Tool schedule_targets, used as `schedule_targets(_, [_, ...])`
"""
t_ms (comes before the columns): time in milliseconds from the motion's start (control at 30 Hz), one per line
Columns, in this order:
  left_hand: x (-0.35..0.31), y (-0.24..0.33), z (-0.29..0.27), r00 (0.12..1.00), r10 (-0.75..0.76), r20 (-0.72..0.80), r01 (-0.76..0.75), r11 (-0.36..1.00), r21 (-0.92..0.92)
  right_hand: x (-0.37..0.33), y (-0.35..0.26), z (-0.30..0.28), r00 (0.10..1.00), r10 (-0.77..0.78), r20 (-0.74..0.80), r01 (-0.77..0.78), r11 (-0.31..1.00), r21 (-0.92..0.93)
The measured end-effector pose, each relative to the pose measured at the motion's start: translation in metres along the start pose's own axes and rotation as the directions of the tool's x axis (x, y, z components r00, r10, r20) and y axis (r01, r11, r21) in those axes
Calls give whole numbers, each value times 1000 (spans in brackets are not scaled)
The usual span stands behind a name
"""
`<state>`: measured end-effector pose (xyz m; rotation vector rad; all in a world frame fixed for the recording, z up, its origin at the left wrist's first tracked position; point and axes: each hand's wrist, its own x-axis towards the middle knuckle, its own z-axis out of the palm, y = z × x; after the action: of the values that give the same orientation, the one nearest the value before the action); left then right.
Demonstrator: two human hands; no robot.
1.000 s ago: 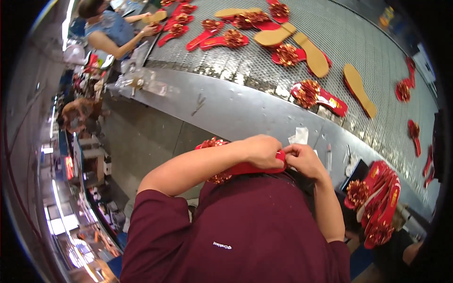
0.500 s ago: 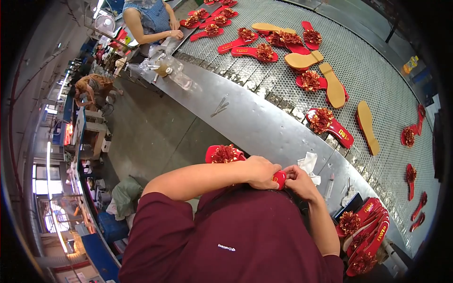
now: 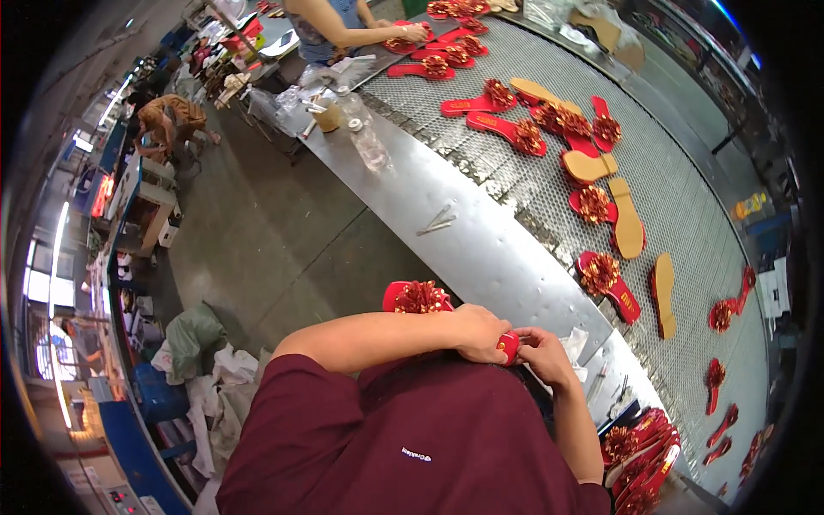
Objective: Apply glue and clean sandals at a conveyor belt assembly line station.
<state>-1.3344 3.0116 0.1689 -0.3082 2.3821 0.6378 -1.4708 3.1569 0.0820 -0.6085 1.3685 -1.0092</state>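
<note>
Close against my body, a red slipper (image 3: pixel 420 297) with a ruffled red-and-gold flower lies crosswise under my left forearm. My left hand (image 3: pixel 479 333) is closed round it near the heel, and its rounded red heel end shows between my hands. The fingers of my right hand (image 3: pixel 542 354) are bent together and pinch at the edge of that heel end; anything small between them is hidden. Beside my right wrist a crumpled white cloth (image 3: pixel 575 345) lies on the metal ledge.
Several red flowered slippers (image 3: pixel 598 273), some with tan soles up, lie across the mesh conveyor (image 3: pixel 524 184). A metal ledge (image 3: pixel 481 232) borders it, with thin metal sticks (image 3: pixel 438 221) on top. Stacked slippers (image 3: pixel 644 459) stand at lower right. A co-worker (image 3: pixel 330 30) handles slippers at the far end.
The view has shifted, so the conveyor and ledge sit differently in the picture. Both my hands stay at the slipper's heel. The co-worker's hand has moved onto a slipper.
</note>
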Motion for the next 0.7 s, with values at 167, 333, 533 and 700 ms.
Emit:
schedule_targets(167, [-23,-32,-5,1000,-9,-24,7,996,-91,27,-18,18,999,32,15,-30,991,-131])
schedule_targets(333, [-32,-58,-8,1000,-14,-27,9,986,-164,44,-33,33,998,63,11,-61,988,-142])
schedule_targets(533, [-33,-66,-13,999,37,1,-36,980,-197,39,-39,40,997,73,-28,-75,995,-62])
schedule_targets(700, [-28,-58,-12,1000,28,-4,-28,975,-222,32,-24,33,991,56,-123,-57,998,-4])
